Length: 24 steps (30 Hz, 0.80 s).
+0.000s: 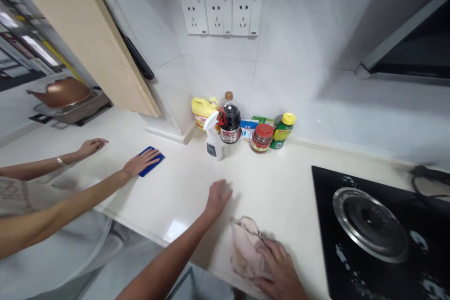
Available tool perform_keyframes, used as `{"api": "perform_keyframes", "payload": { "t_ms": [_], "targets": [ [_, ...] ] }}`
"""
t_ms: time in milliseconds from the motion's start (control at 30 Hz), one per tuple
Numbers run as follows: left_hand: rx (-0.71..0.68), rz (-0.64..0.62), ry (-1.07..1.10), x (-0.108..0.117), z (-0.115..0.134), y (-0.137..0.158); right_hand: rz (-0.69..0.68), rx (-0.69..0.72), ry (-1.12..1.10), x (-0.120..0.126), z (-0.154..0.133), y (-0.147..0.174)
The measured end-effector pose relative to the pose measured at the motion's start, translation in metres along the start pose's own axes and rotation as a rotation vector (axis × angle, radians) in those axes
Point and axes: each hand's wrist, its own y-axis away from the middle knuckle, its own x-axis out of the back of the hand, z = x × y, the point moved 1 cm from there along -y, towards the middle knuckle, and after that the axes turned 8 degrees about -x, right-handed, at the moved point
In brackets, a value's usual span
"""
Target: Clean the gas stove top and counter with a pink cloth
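Note:
My right hand (281, 269) presses down on a crumpled pale pink cloth (248, 246) with a dark edge, at the counter's front edge. The fingers bend over the cloth's right side. Farther forward and to the left, my left hand (218, 199) is just over or on the white counter (270, 187); its fingers are curled in and slightly blurred, with nothing visible in them. Beyond that hand stands a white spray bottle (213, 143), upright and untouched.
Against the wall stand a yellow jug (200, 108), a dark sauce bottle (230, 122), a red-lidded jar (262, 138) and a green bottle (283, 131). A black cooktop (319, 211) with white smears is right. At left, another person's hand (142, 161) presses a blue cloth (154, 165).

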Motion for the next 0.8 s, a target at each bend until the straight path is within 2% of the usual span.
{"api": "perform_keyframes", "payload": {
  "t_ms": [100, 200, 300, 433, 533, 700, 800],
  "targets": [
    [-0.08, -0.22, 0.027, -0.006, 0.023, 0.077, -0.013, -0.021, -0.035, -0.002, 0.013, 0.005],
    [-0.069, -0.344, -0.008, -0.011, 0.038, 0.12, 0.057, -0.083, -0.019, -0.009, 0.019, 0.009],
    [-0.005, -0.38, -0.064, -0.014, 0.046, 0.134, 0.129, -0.09, -0.018, -0.005, 0.013, 0.01],
    [0.011, -0.389, -0.078, -0.014, 0.06, 0.14, 0.082, -0.014, -0.017, 0.019, 0.0, 0.01],
    [-0.032, -0.365, -0.038, -0.006, 0.078, 0.149, 0.028, 0.055, -0.035, 0.034, -0.005, 0.011],
    [-0.142, -0.335, 0.127, 0.005, 0.112, 0.164, -0.009, 0.087, -0.109, 0.047, -0.015, 0.019],
    [-0.212, -0.338, 0.239, 0.005, 0.13, 0.166, -0.033, 0.193, -0.142, 0.058, -0.022, 0.021]
  ]
}}
